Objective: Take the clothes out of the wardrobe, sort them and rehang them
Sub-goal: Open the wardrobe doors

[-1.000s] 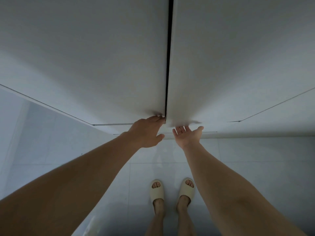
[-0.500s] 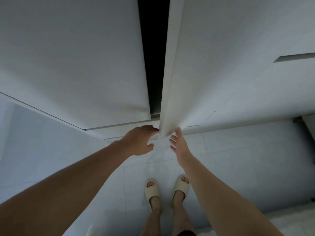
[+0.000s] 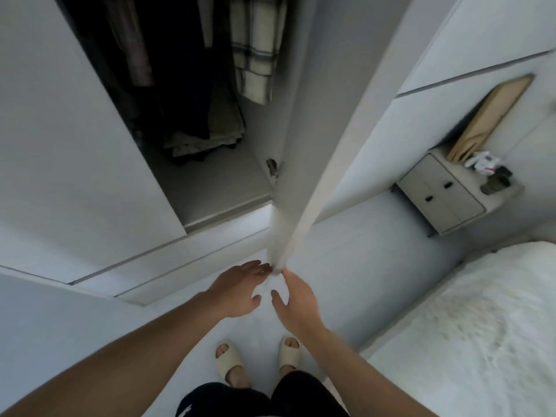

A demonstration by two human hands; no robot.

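Clothes (image 3: 192, 70) hang in the open wardrobe (image 3: 210, 179) at 11 o'clock, folded ones beneath; both hands at the right door (image 3: 304, 164) edge at 12, left hand (image 3: 240, 291) relaxed, right hand (image 3: 296, 302) fingers loose; swing the door fully clear before reaching in

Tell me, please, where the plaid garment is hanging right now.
In the head view the plaid garment hangs at the right of the open wardrobe, beside dark clothes, above a folded pile.

Matt, smooth white wardrobe door (image 3: 304, 164) with a metal hinge (image 3: 273, 167); woven checked cloth garment (image 3: 255, 46); folded cloth pile (image 3: 207, 130); fluffy white bedcover (image 3: 481, 320); matt foam-like slippers (image 3: 228, 359)
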